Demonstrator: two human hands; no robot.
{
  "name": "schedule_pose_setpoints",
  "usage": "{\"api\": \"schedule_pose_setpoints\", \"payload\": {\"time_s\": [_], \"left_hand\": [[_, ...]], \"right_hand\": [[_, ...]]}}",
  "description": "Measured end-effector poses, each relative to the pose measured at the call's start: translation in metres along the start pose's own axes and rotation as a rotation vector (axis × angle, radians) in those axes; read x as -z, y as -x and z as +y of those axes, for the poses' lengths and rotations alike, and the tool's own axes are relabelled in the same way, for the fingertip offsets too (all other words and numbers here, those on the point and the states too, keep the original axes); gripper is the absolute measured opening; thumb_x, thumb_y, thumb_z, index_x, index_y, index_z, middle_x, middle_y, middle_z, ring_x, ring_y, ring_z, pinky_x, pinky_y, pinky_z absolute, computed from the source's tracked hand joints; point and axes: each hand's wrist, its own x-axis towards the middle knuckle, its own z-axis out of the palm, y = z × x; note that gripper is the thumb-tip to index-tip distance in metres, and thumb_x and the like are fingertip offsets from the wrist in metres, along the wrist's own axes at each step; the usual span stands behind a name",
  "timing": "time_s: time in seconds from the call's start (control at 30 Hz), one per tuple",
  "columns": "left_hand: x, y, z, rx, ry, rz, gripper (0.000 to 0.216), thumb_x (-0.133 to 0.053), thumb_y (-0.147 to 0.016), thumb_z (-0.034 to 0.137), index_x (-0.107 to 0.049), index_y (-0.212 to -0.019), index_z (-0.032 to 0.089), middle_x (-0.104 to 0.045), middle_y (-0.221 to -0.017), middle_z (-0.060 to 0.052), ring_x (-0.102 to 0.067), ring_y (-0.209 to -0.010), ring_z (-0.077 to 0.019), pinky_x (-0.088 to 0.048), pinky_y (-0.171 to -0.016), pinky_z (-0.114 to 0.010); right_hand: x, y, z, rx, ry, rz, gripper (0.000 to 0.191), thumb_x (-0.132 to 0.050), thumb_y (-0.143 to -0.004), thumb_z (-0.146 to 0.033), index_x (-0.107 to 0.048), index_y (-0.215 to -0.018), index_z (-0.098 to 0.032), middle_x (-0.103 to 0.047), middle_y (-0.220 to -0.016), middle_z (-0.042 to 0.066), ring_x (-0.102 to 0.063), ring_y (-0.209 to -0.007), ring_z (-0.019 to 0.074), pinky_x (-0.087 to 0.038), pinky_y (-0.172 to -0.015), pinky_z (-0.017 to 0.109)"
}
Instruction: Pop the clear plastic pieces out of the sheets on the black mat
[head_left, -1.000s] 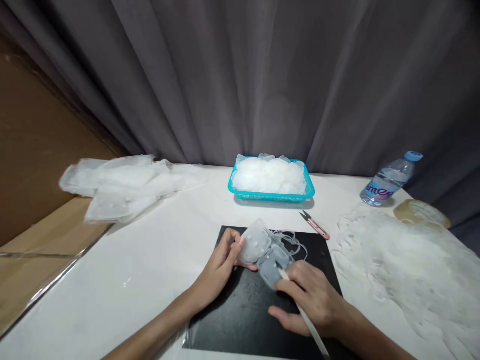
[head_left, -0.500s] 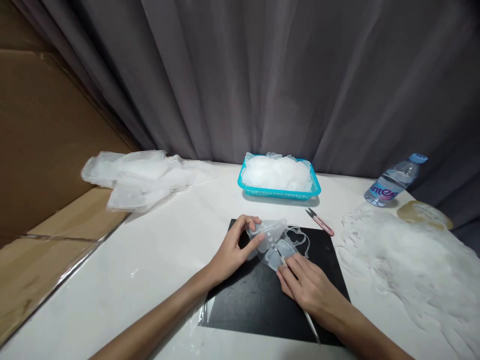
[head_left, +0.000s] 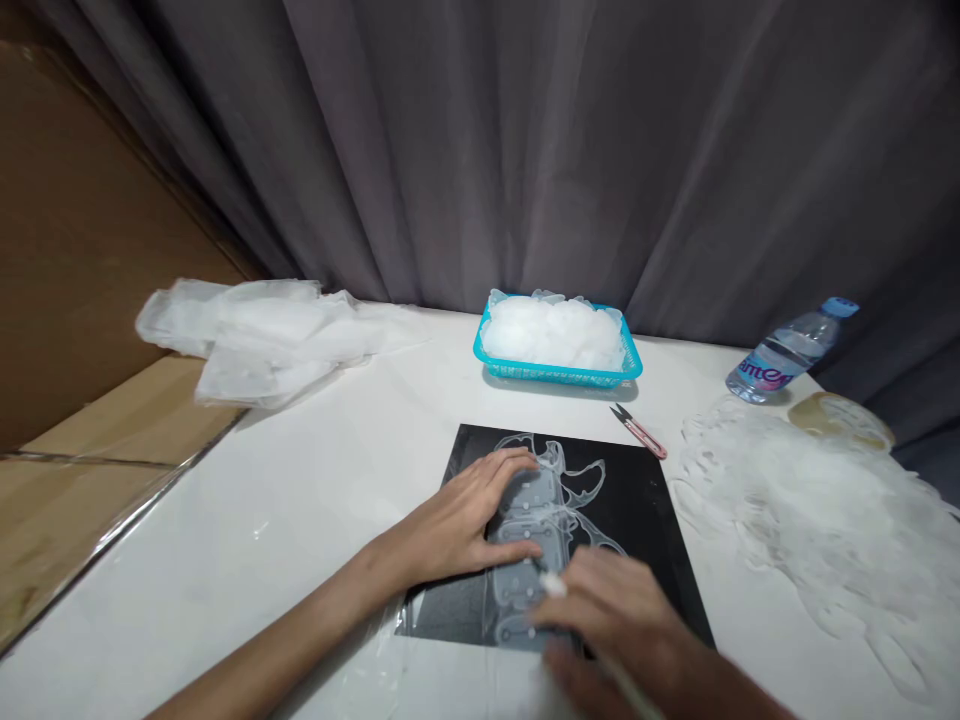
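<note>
My left hand [head_left: 476, 515] lies with fingers stretched out on a frosted, translucent plastic sheet [head_left: 514, 578], thumb and fingers apart. The sheet is flat on a black mat [head_left: 637, 500] and bears rounded shapes with small dots. Thin looping plastic offcuts [head_left: 589, 490] trail from its right side. My right hand [head_left: 619, 610], smeared by motion, is closed around a slim white pen-shaped tool [head_left: 553, 584]. Its thin dark tip points at the sheet beside my left thumb. The lower end of the sheet is partly behind my right hand.
A blue basket [head_left: 555, 376] heaped with white translucent pieces stands at the back. Pink thread snips [head_left: 641, 435] lie beyond the mat. Rightward are a water bottle [head_left: 787, 355], a tape roll [head_left: 844, 420] and piled offcuts [head_left: 832, 520]. Plastic sheets [head_left: 262, 335] and cardboard [head_left: 105, 410] are at left.
The sheet, lifted and bent in my hands before, now lies flat on the mat. My left hand has flattened onto it. My right hand with the tool has moved nearer to me.
</note>
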Motion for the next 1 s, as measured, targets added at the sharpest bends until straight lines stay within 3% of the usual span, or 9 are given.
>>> {"api": "schedule_pose_setpoints", "payload": {"time_s": [0.07,0.13,0.23,0.37,0.57,0.73,0.87,1.0], "left_hand": [[0.001,0.002,-0.002,0.020,0.004,-0.004,0.082,-0.072,-0.089,0.063,-0.037,-0.153,0.025,-0.051,-0.154,-0.014,-0.050,-0.143,-0.0380,-0.046,-0.116,-0.054],[0.002,0.003,-0.002,0.030,-0.001,-0.017,0.087,-0.071,-0.087,0.066,-0.035,-0.155,0.025,-0.051,-0.155,-0.015,-0.050,-0.142,-0.0390,-0.048,-0.114,-0.055],[0.005,0.003,-0.002,0.028,-0.034,-0.038,0.087,-0.069,-0.088,0.069,-0.037,-0.155,0.025,-0.050,-0.155,-0.016,-0.051,-0.141,-0.0396,-0.049,-0.113,-0.054],[0.006,0.004,-0.004,0.008,-0.063,-0.019,0.083,-0.068,-0.088,0.070,-0.042,-0.152,0.025,-0.052,-0.152,-0.015,-0.056,-0.136,-0.0390,-0.050,-0.111,-0.052],[0.006,0.006,-0.005,-0.011,-0.118,-0.042,0.081,-0.066,-0.090,0.069,-0.040,-0.151,0.023,-0.044,-0.160,-0.018,-0.049,-0.143,-0.0392,-0.049,-0.114,-0.055],[0.006,0.005,-0.007,-0.020,-0.094,-0.027,0.081,-0.067,-0.090,0.068,-0.040,-0.153,0.025,-0.038,-0.164,-0.017,-0.042,-0.149,-0.0404,-0.047,-0.116,-0.057],[0.005,0.004,-0.009,-0.010,-0.048,-0.060,0.079,-0.067,-0.090,0.068,-0.041,-0.153,0.028,-0.038,-0.165,-0.015,-0.043,-0.149,-0.0397,-0.050,-0.114,-0.056],[0.004,0.003,-0.008,-0.057,-0.073,-0.045,0.082,-0.067,-0.090,0.068,-0.040,-0.156,0.027,-0.041,-0.164,-0.015,-0.033,-0.155,-0.0402,-0.038,-0.122,-0.060]], "right_hand": [[0.020,-0.007,0.020,-0.095,-0.097,-0.052,0.029,-0.042,-0.108,-0.022,-0.068,-0.119,-0.022,-0.067,-0.079,0.002,-0.061,-0.074,0.0167,-0.050,-0.071,0.030],[0.035,-0.013,0.040,-0.321,-0.156,-0.160,0.033,-0.044,-0.109,-0.025,-0.061,-0.137,-0.026,-0.071,-0.087,0.001,-0.066,-0.083,0.0174,-0.053,-0.079,0.031],[0.037,-0.017,0.062,-0.492,-0.143,-0.253,0.039,-0.048,-0.109,-0.033,-0.050,-0.147,-0.028,-0.076,-0.105,0.003,-0.070,-0.099,0.0197,-0.055,-0.092,0.035],[0.021,-0.015,0.084,-0.312,0.045,-0.146,0.030,-0.047,-0.109,-0.030,-0.058,-0.136,-0.024,-0.073,-0.118,0.009,-0.068,-0.105,0.0234,-0.053,-0.096,0.041],[0.015,-0.005,0.097,-0.091,0.193,-0.183,0.024,-0.040,-0.111,-0.024,-0.062,-0.105,-0.020,-0.069,-0.085,0.004,-0.066,-0.074,0.0167,-0.053,-0.069,0.029],[0.027,-0.001,0.110,-0.066,0.375,-0.019,0.026,-0.038,-0.112,-0.024,-0.062,-0.103,-0.019,-0.068,-0.070,-0.001,-0.060,-0.051,0.0108,-0.042,-0.052,0.024],[0.043,-0.010,0.125,-0.110,0.444,0.096,0.025,-0.041,-0.111,-0.024,-0.063,-0.100,-0.018,-0.069,-0.079,0.005,-0.063,-0.064,0.0159,-0.047,-0.063,0.028],[0.048,-0.022,0.122,-0.202,0.399,0.089,0.026,-0.047,-0.109,-0.034,-0.065,-0.096,-0.020,-0.067,-0.084,0.007,-0.059,-0.078,0.0214,-0.048,-0.076,0.036]]}}
